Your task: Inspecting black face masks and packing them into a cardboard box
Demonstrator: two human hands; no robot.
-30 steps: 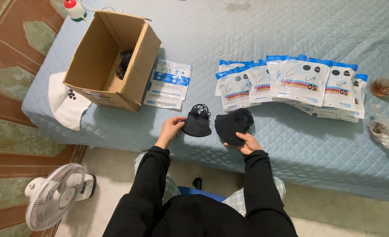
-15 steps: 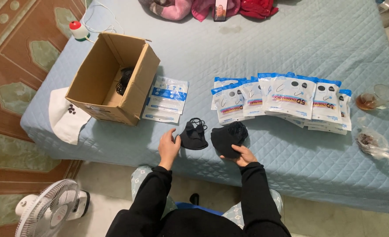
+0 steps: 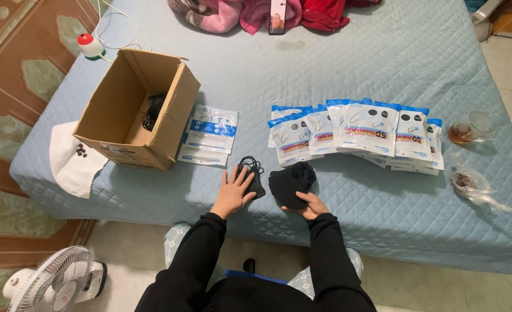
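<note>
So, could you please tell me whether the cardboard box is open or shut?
Open. The cardboard box has its flaps up, the inside is visible, and a few black masks lie at the bottom.

Head view, steeply downward (moderately far)

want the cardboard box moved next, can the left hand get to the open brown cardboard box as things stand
Probably yes: the left hand lies flat on a black face mask, and only bare blue quilt separates it from the open brown cardboard box.
</note>
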